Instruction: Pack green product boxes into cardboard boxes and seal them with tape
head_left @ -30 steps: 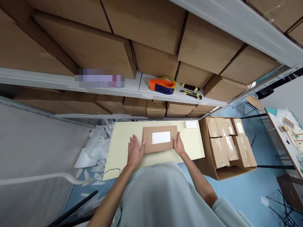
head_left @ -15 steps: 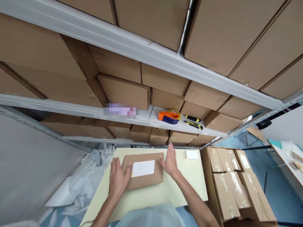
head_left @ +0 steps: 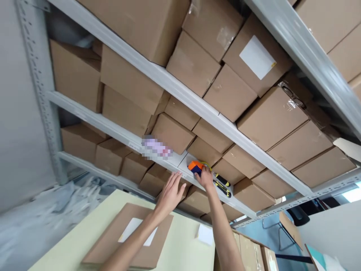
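My right hand (head_left: 205, 178) is closed around the near end of an orange and dark-blue tape dispenser (head_left: 195, 166), which sits on the middle shelf. Just below the shelf edge, my left hand (head_left: 170, 192) reaches up with its fingers stretched out, holding nothing. Two black and yellow utility knives (head_left: 222, 188) lie right of the dispenser. Behind the dispenser a yellow tape roll (head_left: 207, 164) partly shows. On the pale table lies a flat cardboard box (head_left: 108, 238) with a white label (head_left: 131, 228); my left forearm covers part of both.
The metal shelf rack (head_left: 111, 126) in front is packed with cardboard boxes (head_left: 126, 109). White labels (head_left: 205, 234) lie on the table's (head_left: 187, 244) right part. A large carton of taped boxes (head_left: 248, 250) stands to the right. White wrapping material (head_left: 50, 203) is heaped at left.
Both hands have left the flat box and reached up to the middle shelf. My right hand has taken hold of the tape dispenser. The view has tilted and turned upward.
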`<state>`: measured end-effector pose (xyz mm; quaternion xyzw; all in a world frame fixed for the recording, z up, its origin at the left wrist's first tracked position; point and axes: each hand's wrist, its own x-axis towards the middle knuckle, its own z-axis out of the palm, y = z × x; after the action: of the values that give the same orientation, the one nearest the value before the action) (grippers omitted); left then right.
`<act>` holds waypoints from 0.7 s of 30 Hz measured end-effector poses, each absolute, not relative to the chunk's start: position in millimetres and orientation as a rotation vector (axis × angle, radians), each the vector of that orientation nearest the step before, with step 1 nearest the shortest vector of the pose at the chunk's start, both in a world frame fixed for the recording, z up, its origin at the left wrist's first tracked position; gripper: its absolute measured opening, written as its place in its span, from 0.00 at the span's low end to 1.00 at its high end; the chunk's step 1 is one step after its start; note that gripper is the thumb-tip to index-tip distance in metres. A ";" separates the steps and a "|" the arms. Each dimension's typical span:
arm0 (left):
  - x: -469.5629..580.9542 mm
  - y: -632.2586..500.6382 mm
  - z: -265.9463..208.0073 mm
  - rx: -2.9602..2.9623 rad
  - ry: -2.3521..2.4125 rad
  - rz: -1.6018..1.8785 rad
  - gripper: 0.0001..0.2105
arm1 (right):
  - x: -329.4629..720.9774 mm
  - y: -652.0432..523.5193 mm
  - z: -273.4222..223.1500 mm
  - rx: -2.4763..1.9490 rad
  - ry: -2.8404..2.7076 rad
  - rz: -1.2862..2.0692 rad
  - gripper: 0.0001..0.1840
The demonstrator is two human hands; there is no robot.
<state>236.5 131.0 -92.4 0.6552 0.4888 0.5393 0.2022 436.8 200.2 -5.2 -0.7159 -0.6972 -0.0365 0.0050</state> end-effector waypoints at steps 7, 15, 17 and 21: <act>229.7 103.9 -130.3 1.789 1.397 1.391 0.26 | 437.9 201.0 7.5 -2.296 -2.205 0.048 0.31; 214.2 63.4 -116.4 1.747 1.247 1.287 0.23 | 427.8 143.4 -6.6 -1.932 -1.968 0.218 0.27; 204.8 44.9 -115.6 1.683 1.203 1.263 0.22 | 414.6 100.8 -27.6 -1.667 -1.758 0.448 0.27; 191.0 4.7 -119.1 1.587 1.105 1.162 0.20 | 368.1 9.3 -73.2 -1.493 -1.316 0.893 0.30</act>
<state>191.0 4.7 -119.1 0.6355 0.4426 0.4653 0.4286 368.1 9.3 -73.2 -0.6069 -0.5352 0.3632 0.4618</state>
